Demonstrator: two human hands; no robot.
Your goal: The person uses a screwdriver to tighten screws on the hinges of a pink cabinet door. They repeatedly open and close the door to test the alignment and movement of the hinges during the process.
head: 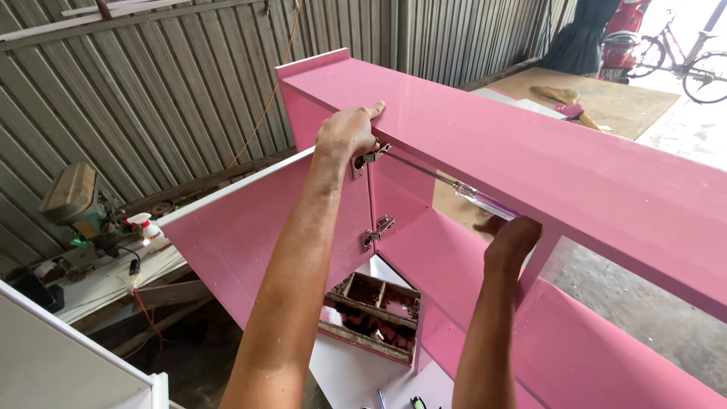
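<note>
**Hinge work on a pink cabinet door**

Seen from above, over two bare arms. Left hand hooked over the top edge of a glossy pink cabinet, grip pressed together on the panel just above the upper hinge. Right hand lower down inside the cabinet opening, grip closed around the clear purple handle of a long screwdriver, its shaft angled up to the upper hinge, tip at or near it. Pink door swung open to the left, hung on that hinge and a lower hinge. Judged from this: both hinges already mounted, upper one being tightened or adjusted, lower one perhaps left.

Below, a worn wooden tray of small hardware on a white panel. Corrugated metal walls behind, a drill press at left, a bicycle outside.
</note>
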